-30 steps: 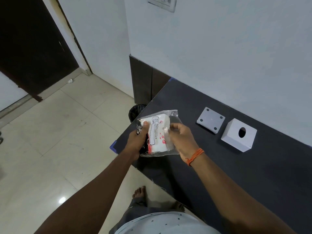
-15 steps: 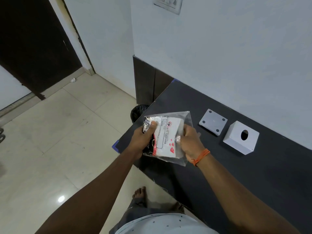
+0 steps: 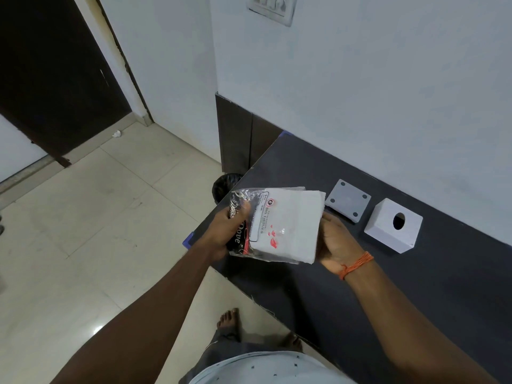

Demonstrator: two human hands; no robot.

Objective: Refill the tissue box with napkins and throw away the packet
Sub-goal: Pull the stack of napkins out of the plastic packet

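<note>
A clear plastic packet with red and black print is pinched at its left end by my left hand. A white stack of napkins sticks halfway out of the packet's right side, and my right hand grips its right edge. Both are held above the left end of the dark table. The white tissue box cover, with a round hole on top, stands to the right. Its grey base plate lies beside it, separate.
A black bin stands on the tiled floor just beyond the table's left edge, partly hidden behind the packet. A white wall runs along the table's far side. A dark door is at the far left. My bare feet are near the table's front edge.
The napkin stack has slid rightward out of the packet as my hands moved apart. My right hand shifted right, closer to the base plate.
</note>
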